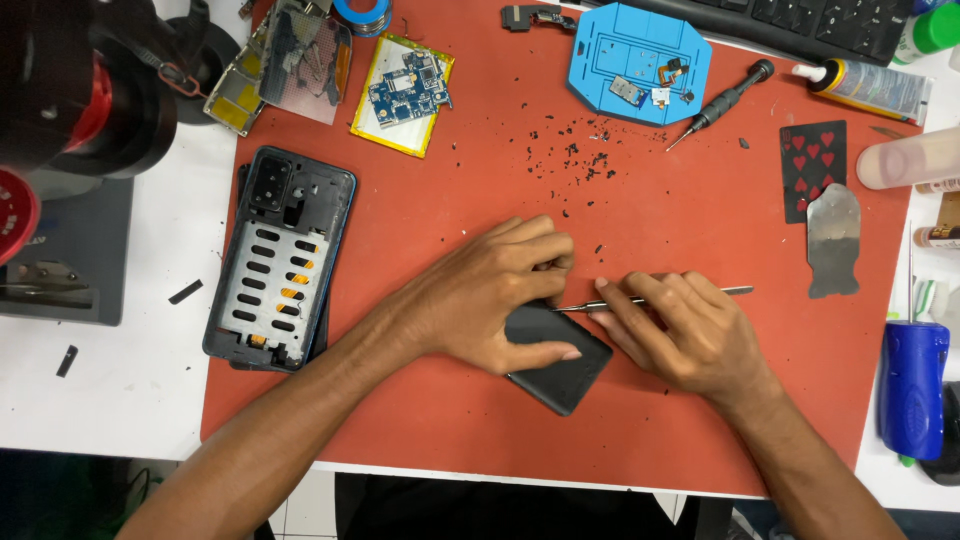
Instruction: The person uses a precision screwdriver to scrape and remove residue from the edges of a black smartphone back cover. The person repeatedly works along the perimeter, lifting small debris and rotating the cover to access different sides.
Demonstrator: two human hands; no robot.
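Left hand (495, 295) laid palm down over a dark flat phone part (560, 360) near the front edge of the red mat (650, 215), fingers curled at the part's far edge, thumb stretched along its near side, pinning it to the mat. Right hand (690, 330) just beside, fingers pinched shut around a thin metal pry tool (655, 297), held nearly level, tip meeting the part's upper edge beside the left fingertips, other end jutting out toward the mat's right edge. Both forearms reaching in from the front edge of the desk (130, 390).

At the mat's left edge, an opened phone frame (280, 260) with a slotted silver plate. At the back edge, a yellow-rimmed battery pack (402, 95) carrying a blue circuit board, and a blue repair tray (640, 60) holding small parts. Black specks scattered between tray and hands. Just right of the tray, a small screwdriver (722, 103) lying aslant. Near the back right corner, a glue tube (870, 88) with white nozzle and pale label, pointing left; below it, a black playing card (812, 165) with red hearts, overlapped at its lower corner by a thin metal sheet (833, 240). Off the mat's right edge, a blue-handled tool (912, 385) upright along the desk edge.
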